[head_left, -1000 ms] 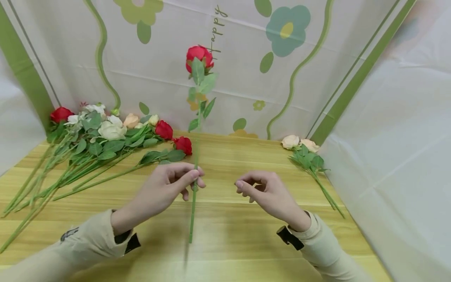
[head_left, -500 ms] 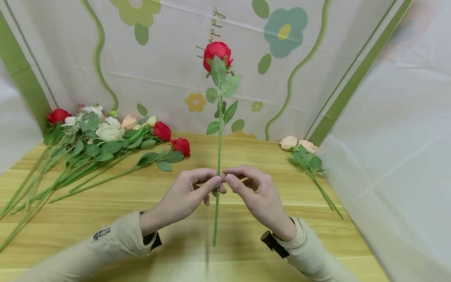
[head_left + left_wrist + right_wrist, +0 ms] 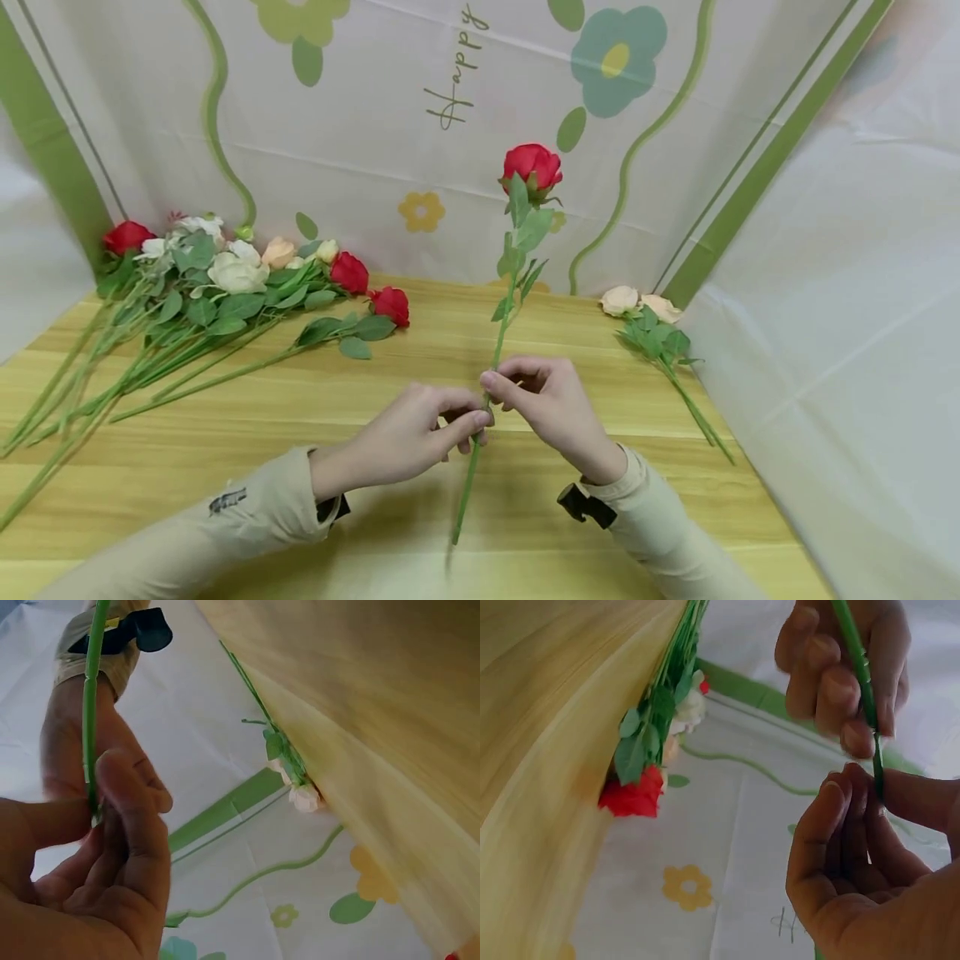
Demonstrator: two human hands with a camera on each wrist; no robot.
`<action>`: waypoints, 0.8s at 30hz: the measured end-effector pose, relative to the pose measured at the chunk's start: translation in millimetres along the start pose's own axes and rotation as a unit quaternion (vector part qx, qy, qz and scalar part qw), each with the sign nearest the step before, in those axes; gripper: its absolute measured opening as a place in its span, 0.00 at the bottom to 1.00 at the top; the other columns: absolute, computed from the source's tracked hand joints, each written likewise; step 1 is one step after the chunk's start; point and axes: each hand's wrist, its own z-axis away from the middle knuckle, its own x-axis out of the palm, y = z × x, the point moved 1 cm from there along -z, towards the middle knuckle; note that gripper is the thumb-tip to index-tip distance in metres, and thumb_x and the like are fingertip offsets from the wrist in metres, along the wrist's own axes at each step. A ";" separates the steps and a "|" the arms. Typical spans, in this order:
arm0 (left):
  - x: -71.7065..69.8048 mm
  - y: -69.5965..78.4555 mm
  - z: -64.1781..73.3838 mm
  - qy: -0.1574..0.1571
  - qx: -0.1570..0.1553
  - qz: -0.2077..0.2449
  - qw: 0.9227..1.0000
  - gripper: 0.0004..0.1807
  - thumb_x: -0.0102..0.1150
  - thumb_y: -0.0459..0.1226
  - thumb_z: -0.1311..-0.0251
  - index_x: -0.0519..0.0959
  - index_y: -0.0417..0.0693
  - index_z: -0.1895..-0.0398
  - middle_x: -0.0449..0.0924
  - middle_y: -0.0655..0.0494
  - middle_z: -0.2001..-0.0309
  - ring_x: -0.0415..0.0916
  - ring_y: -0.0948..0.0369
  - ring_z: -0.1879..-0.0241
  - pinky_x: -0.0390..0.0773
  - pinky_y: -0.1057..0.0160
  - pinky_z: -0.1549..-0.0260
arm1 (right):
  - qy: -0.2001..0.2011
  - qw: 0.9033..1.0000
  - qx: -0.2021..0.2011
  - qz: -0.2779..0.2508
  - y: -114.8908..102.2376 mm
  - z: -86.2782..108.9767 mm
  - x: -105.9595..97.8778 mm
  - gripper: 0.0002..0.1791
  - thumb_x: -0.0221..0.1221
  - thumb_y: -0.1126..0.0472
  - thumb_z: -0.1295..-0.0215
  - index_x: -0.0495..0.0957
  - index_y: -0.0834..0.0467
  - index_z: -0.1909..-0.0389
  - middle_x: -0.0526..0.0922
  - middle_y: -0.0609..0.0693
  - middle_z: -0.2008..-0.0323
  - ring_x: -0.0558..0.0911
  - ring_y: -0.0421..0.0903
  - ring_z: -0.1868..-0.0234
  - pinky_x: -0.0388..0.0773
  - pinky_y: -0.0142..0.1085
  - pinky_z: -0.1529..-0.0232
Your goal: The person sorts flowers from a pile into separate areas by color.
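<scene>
A single red rose [image 3: 534,169] with a long green stem stands nearly upright over the wooden table, its head leaning to the right. My left hand [image 3: 416,433] pinches the stem between thumb and fingers below its middle. Just above, my right hand [image 3: 547,408] pinches the same stem with thumb and fingertips. In the left wrist view the stem [image 3: 91,712] passes between the left thumb and fingers. The right wrist view shows the right hand [image 3: 870,862] with the stem [image 3: 859,667] between its thumb and fingers, the other hand close beside it.
On the left of the table [image 3: 360,533] lies a pile of roses [image 3: 238,271], red, white and peach, their stems toward the front left. Two pale peach roses [image 3: 660,310] lie at the right edge. A flower-printed curtain [image 3: 360,167] stands behind, with white cloth at both sides.
The rose has moved right, then lower, and now leans to the right. My right hand has come in from the right and taken hold of the stem above my left hand.
</scene>
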 end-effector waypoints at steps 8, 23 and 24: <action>-11.7 3.8 3.0 -0.003 -0.022 -0.035 0.999 0.08 0.53 0.38 0.27 0.82 0.54 0.62 0.81 0.68 0.71 0.80 0.66 0.71 0.80 0.62 0.74 | 0.117 0.973 -0.052 0.190 24.4 -22.0 -41.7 0.07 0.65 0.64 0.35 0.86 0.65 0.67 0.84 0.52 0.75 0.80 0.48 0.77 0.76 0.32 0.77; -32.2 11.8 3.7 0.014 -0.020 -0.044 0.999 0.08 0.53 0.38 0.27 0.82 0.55 0.63 0.81 0.65 0.71 0.80 0.63 0.71 0.80 0.61 0.72 | 0.182 0.872 0.008 0.454 40.5 -11.0 -137.9 0.08 0.64 0.66 0.35 0.87 0.68 0.69 0.84 0.58 0.76 0.77 0.50 0.81 0.73 0.44 0.77; -32.5 11.8 3.8 0.014 -0.021 -0.045 0.999 0.08 0.53 0.38 0.27 0.82 0.55 0.63 0.81 0.65 0.71 0.80 0.63 0.71 0.80 0.61 0.72 | 0.166 0.872 0.029 0.460 45.0 -9.5 -140.3 0.09 0.64 0.65 0.35 0.87 0.68 0.69 0.84 0.58 0.77 0.77 0.49 0.81 0.72 0.43 0.78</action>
